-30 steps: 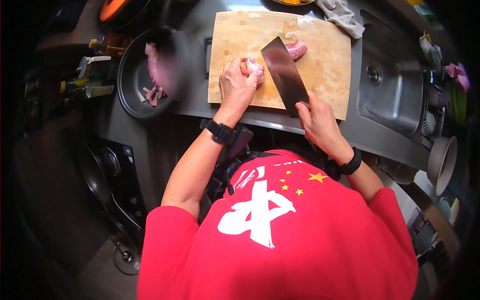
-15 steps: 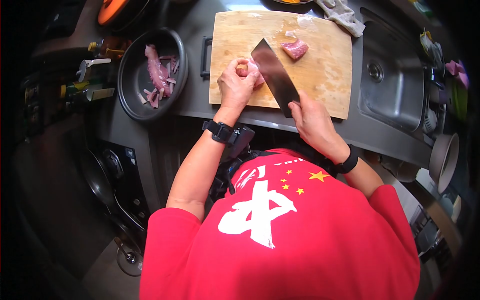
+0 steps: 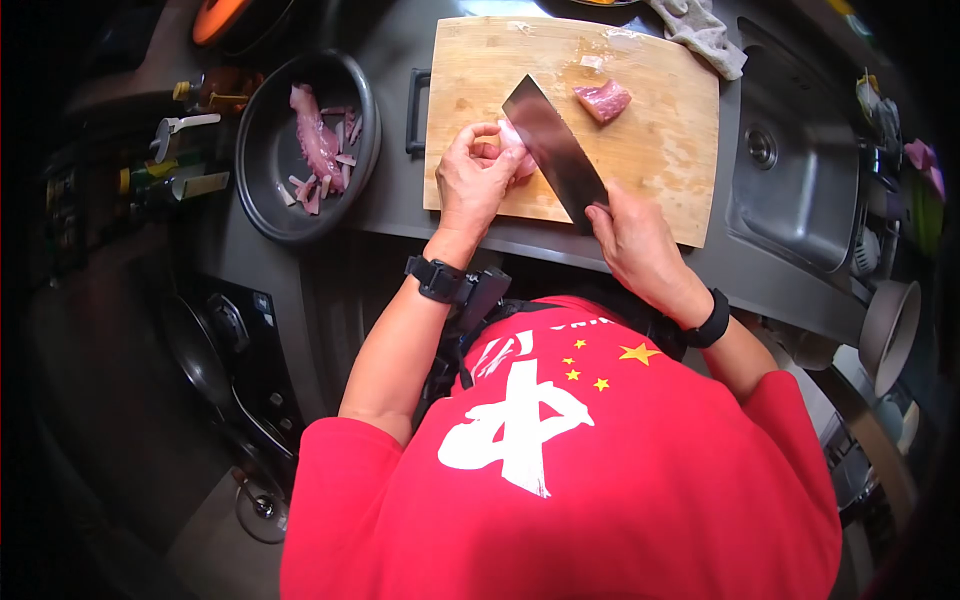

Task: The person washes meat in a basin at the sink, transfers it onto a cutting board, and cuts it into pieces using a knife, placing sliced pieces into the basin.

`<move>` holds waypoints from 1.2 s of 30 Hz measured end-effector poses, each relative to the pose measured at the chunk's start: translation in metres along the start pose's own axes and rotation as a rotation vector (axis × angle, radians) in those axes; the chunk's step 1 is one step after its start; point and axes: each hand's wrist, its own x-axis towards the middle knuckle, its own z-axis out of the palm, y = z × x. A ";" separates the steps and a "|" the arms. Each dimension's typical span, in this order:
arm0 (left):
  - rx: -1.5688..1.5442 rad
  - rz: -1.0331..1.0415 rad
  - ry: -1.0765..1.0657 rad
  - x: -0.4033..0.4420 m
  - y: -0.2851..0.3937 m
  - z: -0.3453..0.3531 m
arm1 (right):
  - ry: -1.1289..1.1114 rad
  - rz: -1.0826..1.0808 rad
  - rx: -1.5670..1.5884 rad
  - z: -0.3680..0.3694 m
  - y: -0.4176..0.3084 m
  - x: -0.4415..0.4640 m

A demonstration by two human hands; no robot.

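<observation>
Hands (image 3: 641,246) gripping cleaver (image 3: 556,150) and meat (image 3: 524,163), white-lettered shirt (image 3: 640,470)

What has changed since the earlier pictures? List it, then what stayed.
The broad, dark metal cleaver in the right hand moved left, toward the pale pink meat in the left hand, uncovering more of the red meat chunk. Nothing was taken hold of or let go. The chunk stayed on the rectangular wooden board; the round dark bowl stayed beside it.

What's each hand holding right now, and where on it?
Right hand: wide dark metal cleaver, at its handle end. Left hand: small pale-pink raw meat piece, by its left side.
</observation>
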 end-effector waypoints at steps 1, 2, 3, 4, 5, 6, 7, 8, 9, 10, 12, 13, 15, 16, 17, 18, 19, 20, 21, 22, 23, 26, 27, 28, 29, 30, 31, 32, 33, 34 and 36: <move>0.040 0.011 0.010 0.002 -0.002 -0.001 | 0.014 -0.020 -0.024 0.001 -0.002 0.000; 0.079 0.022 0.021 0.003 -0.003 -0.001 | 0.011 -0.020 -0.023 0.002 -0.003 0.000; 0.079 0.022 0.022 0.003 0.000 0.000 | 0.004 -0.023 -0.013 0.001 -0.005 0.001; 0.116 -0.002 0.037 0.003 0.004 0.002 | -0.001 -0.026 -0.003 0.000 -0.006 0.001; 0.152 -0.028 0.053 0.003 0.006 0.003 | -0.002 -0.024 -0.005 -0.001 -0.006 -0.001; 0.149 -0.028 0.054 0.005 0.003 0.002 | 0.011 -0.004 -0.003 -0.003 -0.005 -0.001; 0.176 0.009 0.056 0.008 -0.003 0.001 | 0.023 0.013 -0.001 -0.004 -0.005 0.000; 0.204 0.045 0.057 0.010 -0.008 -0.002 | 0.020 0.010 -0.001 -0.005 -0.007 0.000; 0.204 0.044 0.058 0.009 -0.007 -0.002 | 0.034 -0.011 -0.021 -0.006 -0.009 0.000; 0.151 0.033 0.060 0.008 -0.006 0.000 | 0.048 -0.031 -0.041 -0.007 -0.010 -0.001; 0.096 0.021 0.059 0.007 -0.006 0.001 | 0.020 -0.018 -0.040 -0.006 -0.012 -0.003; 0.022 0.008 0.034 0.007 -0.006 0.001 | -0.009 -0.009 -0.037 -0.004 -0.013 -0.003; -0.052 -0.007 0.011 0.006 -0.005 -0.001 | -0.027 0.001 -0.060 -0.004 -0.016 -0.003; -0.032 -0.003 0.014 0.006 -0.002 0.000 | -0.044 0.011 -0.085 -0.004 -0.018 -0.003; -0.013 0.000 0.016 0.005 -0.001 0.001 | -0.045 0.011 -0.085 -0.003 -0.018 -0.002; -0.014 -0.001 0.017 0.005 -0.002 0.001 | -0.044 0.010 -0.107 -0.002 -0.018 -0.002; 0.014 0.005 0.028 0.006 -0.003 0.001 | -0.043 0.009 -0.130 -0.001 -0.019 -0.002; 0.041 0.011 0.038 0.006 -0.003 0.001 | -0.045 0.009 -0.131 -0.001 -0.020 -0.001; 0.040 0.010 0.039 0.007 -0.005 0.001 | -0.064 0.009 -0.125 -0.001 -0.022 0.001; 0.069 0.013 0.046 0.009 -0.007 0.001 | -0.083 0.008 -0.120 -0.001 -0.024 0.003; 0.097 0.017 0.053 0.010 -0.008 0.000 | -0.083 0.007 -0.122 0.000 -0.025 0.005; 0.094 0.021 0.064 0.012 -0.011 0.001 | -0.089 0.024 -0.143 0.005 -0.026 0.012; 0.092 0.023 0.066 0.012 -0.011 0.000 | -0.074 0.019 -0.148 0.007 -0.026 0.014; 0.088 0.035 0.055 0.011 -0.011 0.000 | -0.059 0.015 -0.152 0.009 -0.027 0.016; 0.084 0.046 0.043 0.010 -0.011 -0.001 | -0.061 0.014 -0.152 0.011 -0.027 0.020; 0.083 0.046 0.044 0.009 -0.008 0.000 | -0.052 0.009 -0.152 0.014 -0.027 0.026; 0.095 0.030 0.050 0.008 -0.005 0.000 | -0.042 0.002 -0.151 0.016 -0.028 0.030; 0.106 0.015 0.056 0.007 -0.001 0.001 | -0.042 0.000 -0.152 0.017 -0.030 0.034; 0.106 0.015 0.058 0.005 0.002 0.001 | -0.024 -0.011 -0.150 0.019 -0.031 0.036; 0.148 0.029 0.065 0.004 0.005 0.002 | -0.005 -0.021 -0.148 0.020 -0.033 0.037; 0.188 0.043 0.074 0.002 0.010 0.002 | -0.021 -0.028 -0.168 0.019 -0.027 0.027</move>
